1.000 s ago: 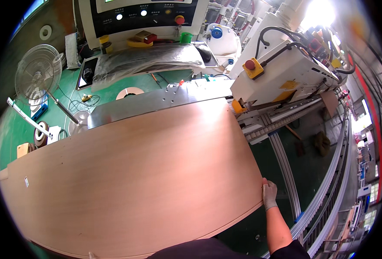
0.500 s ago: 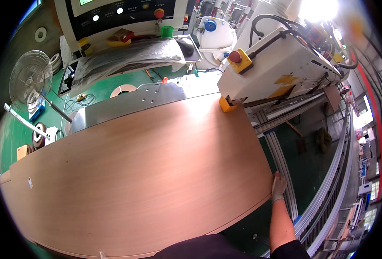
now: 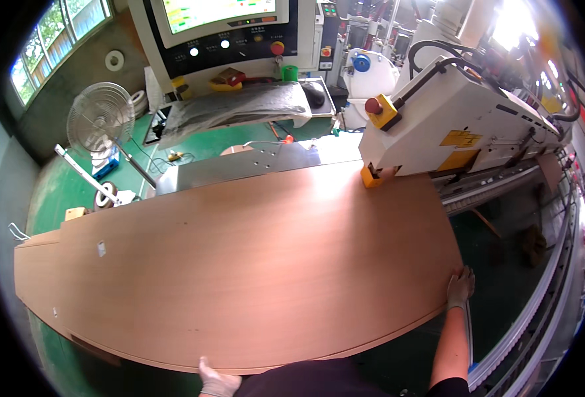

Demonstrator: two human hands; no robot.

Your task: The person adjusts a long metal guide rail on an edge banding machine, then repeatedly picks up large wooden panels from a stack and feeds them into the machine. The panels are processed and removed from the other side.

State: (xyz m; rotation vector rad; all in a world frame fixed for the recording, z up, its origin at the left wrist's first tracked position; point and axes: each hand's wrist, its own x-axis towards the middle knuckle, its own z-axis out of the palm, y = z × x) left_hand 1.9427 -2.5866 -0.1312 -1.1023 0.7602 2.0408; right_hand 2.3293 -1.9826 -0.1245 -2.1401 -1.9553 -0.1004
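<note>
A large wood-grain panel [image 3: 259, 264] lies flat in front of me, its far edge beside a metal machine table [image 3: 219, 169]. My left hand [image 3: 218, 382], in a pale glove, is at the near edge with its thumb up against the rim; its other fingers are hidden below. At the panel's right end, my gloved right hand [image 3: 461, 288] holds the edge, its fingers bent and partly out of sight. The far right part of the panel runs past the yellow guard [image 3: 372, 176] under the white machine head [image 3: 438, 126]. Another board shows beneath at the left end.
A control console [image 3: 233, 40] with a lit screen stands at the back, a plastic-covered shelf [image 3: 239, 106] below it. A red stop button [image 3: 374, 106] sits on the machine head. At left are a fan [image 3: 100, 119] and white post [image 3: 84, 173]; metal rails [image 3: 530, 317] run along the right.
My view has swung left and up. The panel has slid right past the yellow guard, covering part of the rails, with my right hand still at its end. More of my left hand shows.
</note>
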